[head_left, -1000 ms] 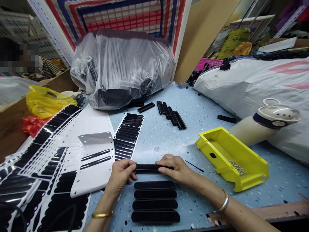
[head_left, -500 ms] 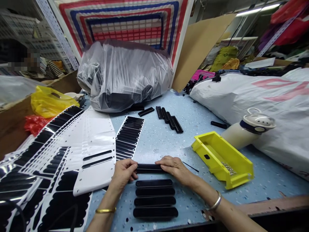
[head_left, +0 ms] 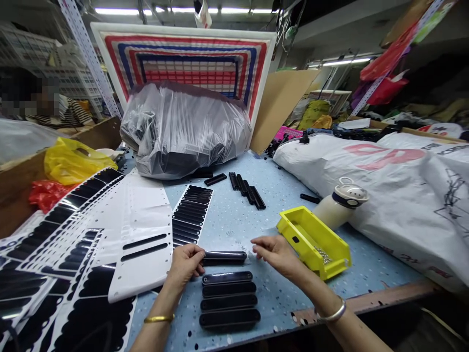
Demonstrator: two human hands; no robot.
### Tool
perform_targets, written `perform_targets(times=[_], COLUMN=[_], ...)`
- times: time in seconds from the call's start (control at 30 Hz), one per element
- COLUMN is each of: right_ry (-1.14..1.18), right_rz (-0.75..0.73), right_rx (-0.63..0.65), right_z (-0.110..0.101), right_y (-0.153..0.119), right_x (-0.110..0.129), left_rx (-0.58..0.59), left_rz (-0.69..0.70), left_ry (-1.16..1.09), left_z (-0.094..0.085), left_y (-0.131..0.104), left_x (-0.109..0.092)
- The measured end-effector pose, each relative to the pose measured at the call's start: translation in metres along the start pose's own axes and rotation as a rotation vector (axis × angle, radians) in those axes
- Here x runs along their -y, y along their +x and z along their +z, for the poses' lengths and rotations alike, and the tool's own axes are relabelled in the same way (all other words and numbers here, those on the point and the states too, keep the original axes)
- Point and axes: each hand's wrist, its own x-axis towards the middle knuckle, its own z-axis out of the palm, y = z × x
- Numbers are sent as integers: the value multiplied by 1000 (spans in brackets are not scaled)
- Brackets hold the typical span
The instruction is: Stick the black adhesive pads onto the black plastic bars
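My left hand [head_left: 186, 261] pinches the left end of a glossy black bar [head_left: 225, 257] with rounded ends, which lies level on the speckled blue table [head_left: 238, 230]. To its right my right hand [head_left: 273, 252] hovers apart from the bar, fingers loosely spread and holding nothing. Just below, several similar black bars [head_left: 229, 302] lie stacked in a neat column. Left of my hands are sheets of black oblong stickers [head_left: 192, 210] and a white backing sheet [head_left: 142, 254] with two black strips left on it.
A yellow bin [head_left: 335, 266] with small metal parts stands at the right, beside a cream bottle [head_left: 331, 212]. Farther back lie more black bars [head_left: 251, 190] and a large plastic-wrapped bundle [head_left: 186, 129]. A white sack [head_left: 384, 181] bounds the right side. A person in stripes [head_left: 75, 112] is at far left.
My right hand has let go of the bar's right end and moved off to the right. My left hand still holds the left end. The view has tilted up and turned slightly right.
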Motion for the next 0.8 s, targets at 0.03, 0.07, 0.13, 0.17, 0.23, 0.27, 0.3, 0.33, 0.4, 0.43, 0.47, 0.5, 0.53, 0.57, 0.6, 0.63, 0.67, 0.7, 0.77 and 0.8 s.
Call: perform_targets(times=[0.03, 0.07, 0.13, 0.17, 0.23, 0.27, 0.3, 0.33, 0.4, 0.43, 0.47, 0.5, 0.53, 0.57, 0.6, 0.63, 0.67, 0.7, 0.77, 0.8], right_ry=[-45, -82, -165, -199, -244, -254, -256, -249, -213, -186, -155, -125, -97, -73, -53, -37, -24, -15, -4, -2], right_rz=[-2, -1, 5, 13, 31, 34, 33, 26, 1, -12, -25, -35, -43, -48, -52, -54, -56, -58, -63, -68], right_rx=[-10, -34, -87, -109, -138, -147, -153, -155, -144, -131, -114, -98, -82, -71, -63, -58, -53, -47, -29, -13], right_z=[3, 4, 3, 0, -6, -9, -11, -12, -9, -5, 0, 5, 11, 17, 23, 29, 33, 37, 43, 45], right_y=[-4, -9, -16, -19, -24, -25, -27, -27, -27, -27, -25, -23, -21, -18, -15, -11, -8, -4, 4, 8], right_x=[-6, -12, -25, -31, -40, -43, -44, -44, -38, -34, -30, -25, -20, -16, -13, -10, -8, -7, -6, -6], left_rx=[-8, -20, -39, -54, -100, -131, -159, -174, -124, -70, -5, 64, 130, 187, 233, 269, 296, 314, 331, 335], left_rz=[1, 1, -6, 0, 97, 196, 321, 456, 672, 728, 746, 731, 688, 628, 561, 502, 455, 422, 387, 379], left_ry=[7, 15, 31, 44, 128, 203, 293, 387, 551, 622, 695, 776, 862, 949, 1035, 1111, 1174, 1220, 1266, 1274], left_z=[0, 1, 0, -1, -2, -2, -1, 2, 14, 22, 31, 40, 49, 56, 62, 66, 69, 70, 71, 71], left_y=[0, 0, -1, -3, -9, -12, -15, -18, -20, -20, -19, -16, -14, -11, -8, -5, -3, 0, 3, 5], left_x=[0, 1, 0, -1, -7, -11, -17, -22, -33, -37, -41, -43, -45, -47, -48, -48, -48, -48, -46, -45])
